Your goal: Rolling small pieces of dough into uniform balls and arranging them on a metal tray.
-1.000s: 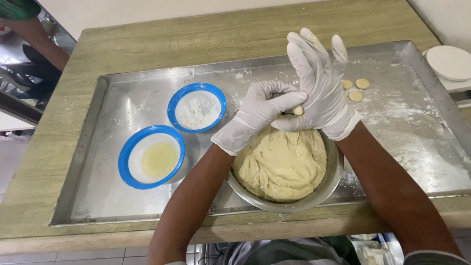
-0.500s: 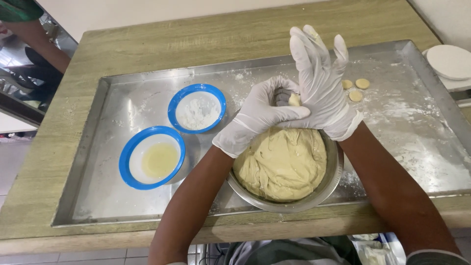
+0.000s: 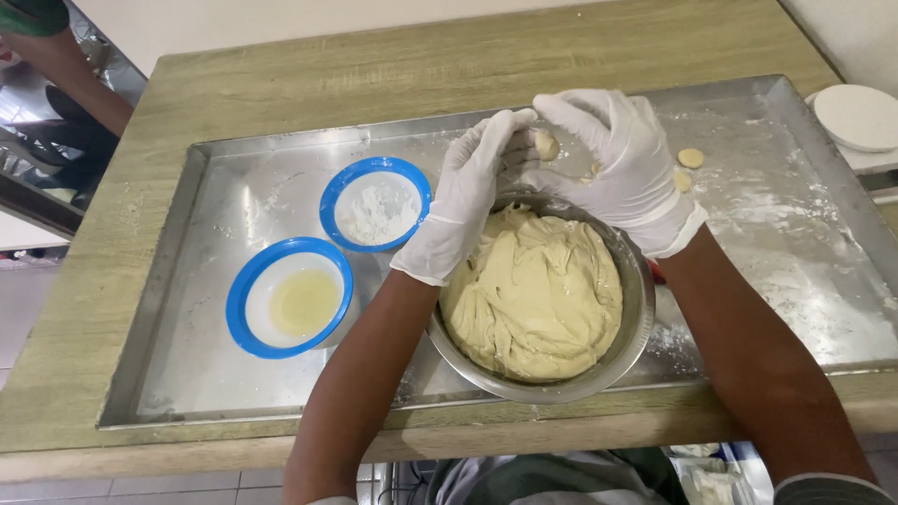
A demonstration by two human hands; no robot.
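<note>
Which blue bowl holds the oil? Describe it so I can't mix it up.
On the steel tray, left of the dough bowl, sit two blue-rimmed bowls. The oil bowl is the nearer, left one. It holds pale yellow liquid; the flour bowl behind it holds white powder.

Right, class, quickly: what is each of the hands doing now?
Left hand: curled, touching the dough piece.
Right hand: closed around the same dough piece.

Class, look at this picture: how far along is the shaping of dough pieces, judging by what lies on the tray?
Done: two small dough discs lie on the floured metal tray. In hand: the left hand and right hand, both gloved, work a small dough piece between them. Left: the steel bowl holds a large mass of dough, so most remains unshaped.
</note>
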